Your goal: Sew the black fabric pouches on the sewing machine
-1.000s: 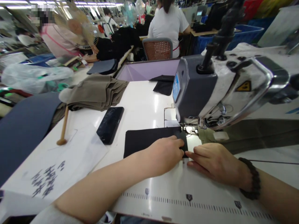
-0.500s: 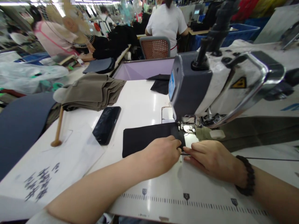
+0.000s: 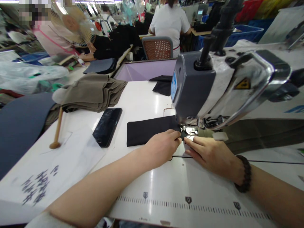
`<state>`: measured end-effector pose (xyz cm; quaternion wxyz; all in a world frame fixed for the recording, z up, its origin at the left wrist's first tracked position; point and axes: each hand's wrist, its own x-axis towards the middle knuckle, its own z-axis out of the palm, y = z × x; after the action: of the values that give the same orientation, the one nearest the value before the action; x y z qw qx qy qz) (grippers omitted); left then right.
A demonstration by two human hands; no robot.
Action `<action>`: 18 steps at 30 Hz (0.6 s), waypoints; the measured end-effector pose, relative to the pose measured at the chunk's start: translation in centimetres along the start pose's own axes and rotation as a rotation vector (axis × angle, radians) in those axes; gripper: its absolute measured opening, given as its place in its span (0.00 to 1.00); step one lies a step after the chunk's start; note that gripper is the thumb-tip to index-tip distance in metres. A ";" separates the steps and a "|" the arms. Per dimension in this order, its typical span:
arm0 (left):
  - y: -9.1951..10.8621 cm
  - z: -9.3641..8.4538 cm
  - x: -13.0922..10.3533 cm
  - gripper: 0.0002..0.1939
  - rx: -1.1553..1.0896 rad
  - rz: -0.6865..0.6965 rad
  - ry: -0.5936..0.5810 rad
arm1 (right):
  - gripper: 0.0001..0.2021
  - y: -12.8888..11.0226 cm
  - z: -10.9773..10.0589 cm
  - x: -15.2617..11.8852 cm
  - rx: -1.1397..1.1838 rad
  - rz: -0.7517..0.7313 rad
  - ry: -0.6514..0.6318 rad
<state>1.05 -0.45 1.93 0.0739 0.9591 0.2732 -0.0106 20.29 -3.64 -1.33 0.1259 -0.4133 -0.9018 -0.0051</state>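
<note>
"Left grip (image 3: pixel 163 144) narrow?"

"Yes, fingers bent at the black cloth's (image 3: pixel 149 129) near right corner; pinching or pressing, I can't tell. The right grip (image 3: pixel 209 152) lies nearly flat, fingertips at that corner."

"How far along?"

"Most of the cloth's right edge seems past the presser foot (image 3: pixel 191 130), a short stretch left. Stitching doesn't show."

"And around?"

"1 phone (image 3: pixel 107 127) and folded brown fabric (image 3: pixel 92 93) on the white surface (image 3: pixel 142 101); beyond, 1 white-shirted co-worker (image 3: pixel 169 20) by a chair (image 3: pixel 158 49)."
</note>
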 end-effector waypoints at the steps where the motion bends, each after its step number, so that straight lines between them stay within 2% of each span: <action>1: -0.1 0.1 0.1 0.08 0.002 -0.002 0.013 | 0.16 0.0 0.1 0.0 -0.002 0.014 0.001; 11: -1.2 1.2 0.8 0.09 0.037 -0.022 0.147 | 0.16 -0.1 0.0 0.1 -0.012 0.049 0.007; 18: -1.3 1.3 1.1 0.08 0.073 -0.022 0.178 | 0.15 -0.2 0.0 0.2 -0.014 0.048 0.005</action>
<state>1.35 1.05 0.36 0.0144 0.9552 0.2885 0.0640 20.06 -3.61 -1.25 0.1251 -0.4358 -0.8913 -0.0096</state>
